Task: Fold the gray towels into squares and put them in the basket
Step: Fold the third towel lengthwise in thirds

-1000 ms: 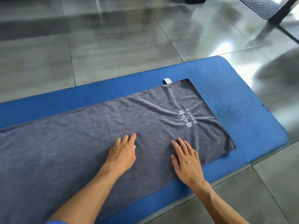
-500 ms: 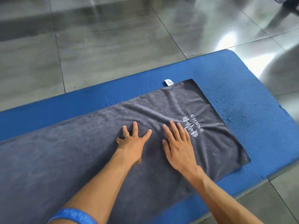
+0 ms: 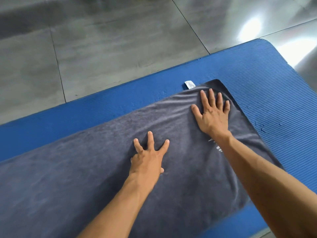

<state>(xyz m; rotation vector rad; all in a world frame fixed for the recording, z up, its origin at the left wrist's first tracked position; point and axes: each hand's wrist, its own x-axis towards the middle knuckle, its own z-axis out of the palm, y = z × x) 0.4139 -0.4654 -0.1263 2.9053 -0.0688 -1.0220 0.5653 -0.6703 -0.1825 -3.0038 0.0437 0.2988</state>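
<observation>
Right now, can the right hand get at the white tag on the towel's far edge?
Probably yes. The right hand lies flat on the gray towel near its far corner, fingertips just short of the white tag. Nothing lies between them, and the left hand rests well clear.

Both hands flat on the gray towel (image 3: 77, 177), left hand (image 3: 147, 158) mid-towel, right hand (image 3: 212, 115) near its far right corner. White tag (image 3: 189, 84) pokes out just past that corner. Bare blue mat (image 3: 267, 86) strips run along the far edge and right end. Gray tile floor (image 3: 111, 45) beyond the mat lies open.
</observation>
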